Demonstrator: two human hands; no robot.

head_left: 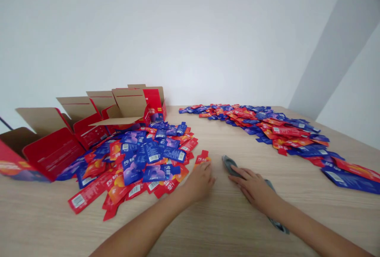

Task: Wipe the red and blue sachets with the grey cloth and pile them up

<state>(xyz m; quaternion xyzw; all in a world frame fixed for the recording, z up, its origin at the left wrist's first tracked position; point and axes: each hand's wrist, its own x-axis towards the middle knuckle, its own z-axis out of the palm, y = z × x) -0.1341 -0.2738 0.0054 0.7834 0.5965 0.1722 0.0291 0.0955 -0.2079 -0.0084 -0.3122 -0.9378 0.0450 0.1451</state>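
My left hand [200,182], fingers curled, is closed on the near end of a red and orange sachet [203,156] lying on the table; its lower part is hidden under the fingers. To the right, my right hand [251,186] lies with outstretched fingers across a long grey item [229,164] that looks like a folded cloth. The grey item pokes out beyond the fingertips and again beside the wrist; its middle is covered. Beside my left hand spreads a heap of blue and red sachets [152,152].
Several open red cardboard boxes [53,146] with raised brown flaps stand in a row at the left. A long band of blue and red sachets [276,130] runs along the back and right of the wooden table [219,225]. Behind it is a white wall [190,39].
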